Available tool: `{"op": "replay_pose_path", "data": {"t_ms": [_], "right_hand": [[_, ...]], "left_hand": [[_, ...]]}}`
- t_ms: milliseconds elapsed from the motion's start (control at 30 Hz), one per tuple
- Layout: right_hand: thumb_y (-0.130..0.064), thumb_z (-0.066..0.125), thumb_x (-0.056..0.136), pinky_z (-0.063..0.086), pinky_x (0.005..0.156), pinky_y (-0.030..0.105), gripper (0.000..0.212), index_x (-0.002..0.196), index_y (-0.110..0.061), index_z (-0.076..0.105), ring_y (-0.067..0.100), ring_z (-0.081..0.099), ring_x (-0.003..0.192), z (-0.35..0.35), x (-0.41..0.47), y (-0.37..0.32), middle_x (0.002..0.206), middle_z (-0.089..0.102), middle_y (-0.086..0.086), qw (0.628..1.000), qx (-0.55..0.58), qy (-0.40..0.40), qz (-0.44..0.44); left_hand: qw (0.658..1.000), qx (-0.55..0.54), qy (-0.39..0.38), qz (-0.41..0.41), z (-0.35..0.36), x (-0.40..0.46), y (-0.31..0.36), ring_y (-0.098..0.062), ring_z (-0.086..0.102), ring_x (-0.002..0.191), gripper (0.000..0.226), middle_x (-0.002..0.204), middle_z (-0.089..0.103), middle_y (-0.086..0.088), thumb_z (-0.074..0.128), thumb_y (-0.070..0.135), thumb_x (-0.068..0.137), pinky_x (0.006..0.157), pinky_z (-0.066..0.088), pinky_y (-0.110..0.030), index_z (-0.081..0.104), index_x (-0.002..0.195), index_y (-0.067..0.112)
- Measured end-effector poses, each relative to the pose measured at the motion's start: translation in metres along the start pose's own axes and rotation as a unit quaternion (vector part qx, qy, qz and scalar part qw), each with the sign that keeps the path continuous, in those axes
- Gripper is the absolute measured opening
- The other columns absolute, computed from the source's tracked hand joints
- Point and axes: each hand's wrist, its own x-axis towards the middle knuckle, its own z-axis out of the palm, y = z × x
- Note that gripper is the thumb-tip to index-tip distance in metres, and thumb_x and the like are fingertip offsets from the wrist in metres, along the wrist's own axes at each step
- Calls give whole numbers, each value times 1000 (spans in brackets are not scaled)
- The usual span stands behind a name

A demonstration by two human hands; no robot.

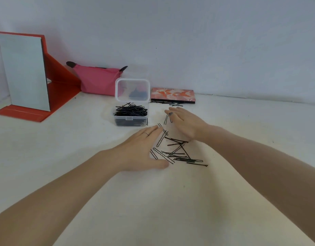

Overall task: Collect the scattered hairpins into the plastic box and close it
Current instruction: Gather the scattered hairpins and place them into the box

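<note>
A clear plastic box [130, 119] stands open on the white table, its hinged lid [132, 89] upright, heaped with black hairpins. Several loose black hairpins [178, 153] lie scattered in front of it between my hands. My left hand [141, 150] lies flat with fingers together, its thumb touching the left edge of the pile. My right hand [185, 121] rests on its edge at the far right of the pile, fingers stretched toward the box, a pin or two under its fingertips. A few more hairpins [171, 103] lie by the patterned case.
A flat orange-patterned case [172, 95] lies behind the pins against the wall. A pink pouch [98, 80] sits behind the box. A mirror on a red folding stand [29, 73] stands at the far left. The table [64, 139] is white.
</note>
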Motion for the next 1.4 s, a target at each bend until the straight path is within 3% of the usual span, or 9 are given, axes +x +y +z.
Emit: {"op": "replay_pose_path", "data": {"t_ms": [100, 300, 467, 600, 767, 900, 1167, 1300, 1400], "right_hand": [[-41, 18, 105, 10, 118, 29, 53, 150, -21, 34, 11, 16, 147, 4, 15, -2, 159, 26, -6, 998, -40, -40, 4], [-32, 25, 103, 28, 107, 19, 46, 132, -16, 58, 11, 44, 130, -2, -28, 1, 143, 51, -7, 997, -46, 1, -69], [-34, 31, 103, 44, 98, 31, 42, 97, -21, 71, 7, 61, 104, -3, -65, 18, 106, 69, -13, 992, 116, 32, -35], [-32, 34, 103, 44, 104, 34, 37, 113, -24, 69, 2, 61, 109, -3, -72, 21, 112, 68, -13, 964, 252, 88, 9], [-38, 29, 104, 31, 115, 30, 42, 135, -30, 56, 2, 47, 129, 4, -75, 16, 135, 57, -17, 972, 223, 72, 29], [-43, 25, 103, 27, 101, 18, 45, 136, -32, 53, 4, 44, 130, 10, -82, 14, 138, 54, -16, 973, 199, 96, 64], [-46, 23, 102, 28, 96, 20, 47, 140, -35, 48, 8, 45, 128, 7, -83, 15, 138, 55, -13, 972, 193, 98, 87], [-44, 22, 103, 35, 91, 24, 45, 135, -33, 52, 14, 53, 120, 10, -87, 5, 125, 64, -4, 975, 186, 86, 81], [-43, 22, 103, 45, 93, 31, 43, 121, -35, 60, 17, 60, 108, 12, -95, 4, 111, 70, 0, 976, 191, 82, 64]], "left_hand": [[1000, 14, -9, 5, -5, 9, 0, -5, -4, 148, 115, 163, -4, 11, 62, 73, 73, 117, 0, -21, -1, 156, 23], [998, 44, -38, -39, -10, 19, -8, -13, -8, 150, 123, 163, -11, 6, 56, 82, 68, 122, 7, -35, -7, 155, 22], [996, 39, -40, -76, -4, 30, 9, -21, -12, 150, 102, 162, -11, -10, 25, 80, 82, 122, 2, -41, -3, 155, 15], [991, -6, -9, -134, 4, 43, 23, -27, -6, 150, 97, 161, -5, -16, 18, 81, 83, 121, 6, -46, 8, 153, 16], [980, -9, 30, -197, 9, 59, 34, -30, 6, 147, 91, 157, 13, -12, 20, 79, 84, 117, 12, -49, 11, 152, 19], [978, 12, 67, -198, 15, 57, 39, -31, 9, 146, 90, 157, 14, -15, 21, 78, 85, 117, 12, -49, 15, 151, 17], [971, 97, 96, -198, 16, 45, 37, -36, 22, 137, 90, 158, 18, -17, 18, 79, 85, 109, 24, -43, 17, 149, 16], [966, 91, 82, -229, 15, 50, 46, -35, 32, 127, 92, 144, 37, -19, 16, 82, 83, 102, 30, -40, 30, 139, 10], [973, 7, 124, -197, 12, 50, 47, -34, 38, 121, 82, 129, 52, -13, 23, 77, 85, 99, 35, -42, 37, 131, 11]]}}
